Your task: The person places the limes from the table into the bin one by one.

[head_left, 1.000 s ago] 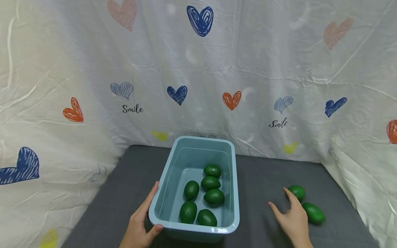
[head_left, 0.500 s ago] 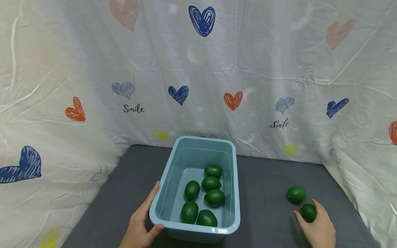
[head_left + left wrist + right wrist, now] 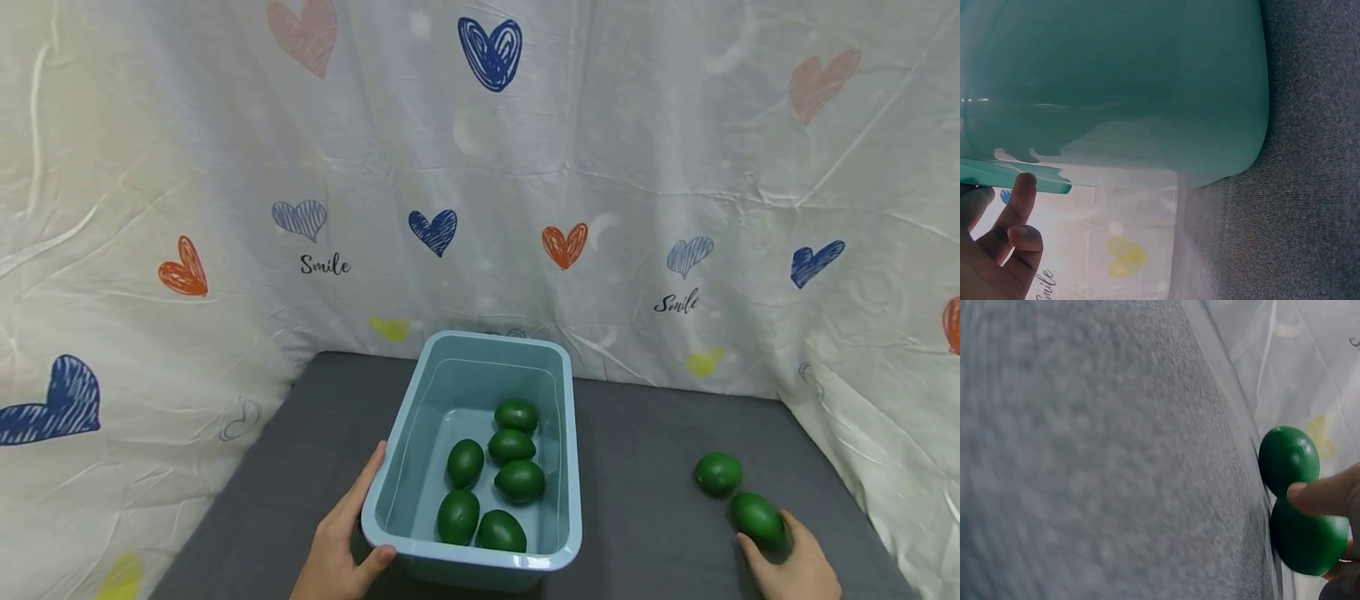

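Observation:
My left hand (image 3: 345,533) holds the near left corner of a light blue plastic bin (image 3: 573,467), thumb on the front rim and fingers along the side. In the left wrist view, fingertips (image 3: 1024,184) touch the underside of the rim. Several dark green limes (image 3: 519,481) lie on the bin's floor. At the right, my right hand (image 3: 798,562) grips a lime (image 3: 759,518) on the table between thumb and fingers. Another lime (image 3: 717,474) lies just beyond it. The right wrist view has the gripped lime (image 3: 1307,540) partly hidden by a finger.
A dark grey cloth (image 3: 637,450) covers the table. Behind and at both sides hangs a white curtain (image 3: 495,167) printed with hearts. The bin stands near the table's middle, well to the left of the two outside limes.
My right hand has moved right and nearer, from beside the far lime to the near lime, which it now grips. The left hand and the bin have stayed in place.

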Motion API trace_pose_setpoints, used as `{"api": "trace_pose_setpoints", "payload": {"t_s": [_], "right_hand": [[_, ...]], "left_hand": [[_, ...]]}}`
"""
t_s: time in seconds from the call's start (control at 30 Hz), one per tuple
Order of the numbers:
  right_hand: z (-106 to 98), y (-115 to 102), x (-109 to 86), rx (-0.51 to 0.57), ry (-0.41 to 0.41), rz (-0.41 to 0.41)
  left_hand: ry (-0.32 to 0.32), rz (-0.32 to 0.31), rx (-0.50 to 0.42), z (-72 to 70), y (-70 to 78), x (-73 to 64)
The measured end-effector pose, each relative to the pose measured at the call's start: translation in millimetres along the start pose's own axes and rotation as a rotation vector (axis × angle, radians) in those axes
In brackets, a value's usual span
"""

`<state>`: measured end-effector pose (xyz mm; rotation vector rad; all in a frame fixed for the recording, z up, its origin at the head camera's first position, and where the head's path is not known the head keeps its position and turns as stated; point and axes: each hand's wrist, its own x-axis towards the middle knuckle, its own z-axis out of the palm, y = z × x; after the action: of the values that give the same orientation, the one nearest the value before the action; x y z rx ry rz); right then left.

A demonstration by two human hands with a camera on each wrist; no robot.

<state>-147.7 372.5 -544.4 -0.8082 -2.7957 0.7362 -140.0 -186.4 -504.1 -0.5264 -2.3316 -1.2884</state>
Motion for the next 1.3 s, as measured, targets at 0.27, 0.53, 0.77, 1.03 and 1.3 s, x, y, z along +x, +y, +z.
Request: {"api": "trace_pose_setpoints", "payload": {"t_s": [0.27, 0.53, 0.77, 1.03, 1.3], "right_hand": [[0.6, -3.2, 3.3, 0.005, 0.007, 0.000], [0.7, -5.4, 5.1, 0.012, 0.033, -0.020], [0.8, -7.5, 5.1, 0.004, 0.035, -0.022], [-5.0, -14.0, 6.5, 0.025, 0.057, -0.052], [-19.8, -27.4, 6.7, 0.053, 0.127, -0.107]], "left_hand": [[0.002, 0.037, 0.010, -1.1, -1.1, 0.1], [0.001, -0.004, 0.004, -0.1, -2.3, -1.5], [0.008, 0.013, -0.002, 0.2, -3.7, -1.3], [0.020, 0.078, -0.034, 0.4, -4.2, -1.0], [0.013, 0.095, -0.043, -0.2, -3.7, -1.8]]}}
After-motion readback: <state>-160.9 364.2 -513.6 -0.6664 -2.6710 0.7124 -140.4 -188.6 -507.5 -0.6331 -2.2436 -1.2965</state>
